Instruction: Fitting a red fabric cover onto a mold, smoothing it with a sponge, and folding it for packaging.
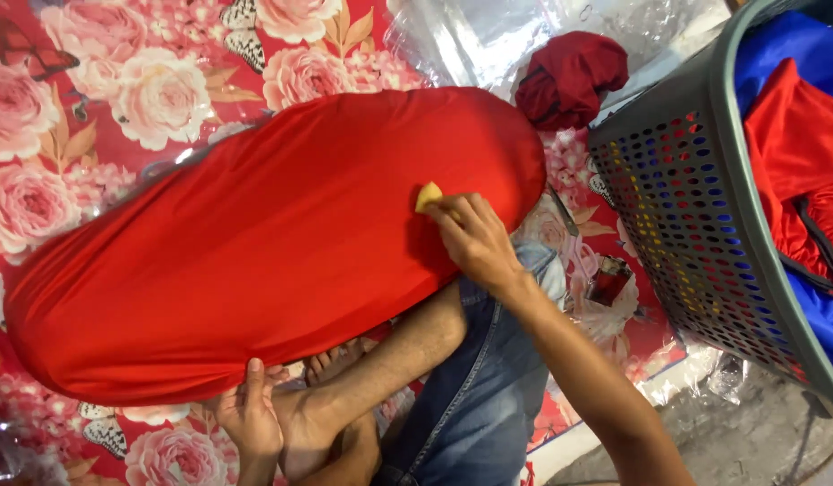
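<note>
While the head view looks down, my right hand pinches a small yellow chalk against the red cloth, stretched taut over a long form on the flowered mat. My left hand grips the cloth's lower edge, fingers closed. Judgement: keep tension even and chalk pressure light, lest the cloth pucker. A grey basket stands nearby.

The scene is lit brightly and evenly; colours are strongly saturated. Glare is seen on the clear plastic sheet at the top. A soft shadow is cast beneath the right hand. Slight motion blur is noted throughout.
</note>
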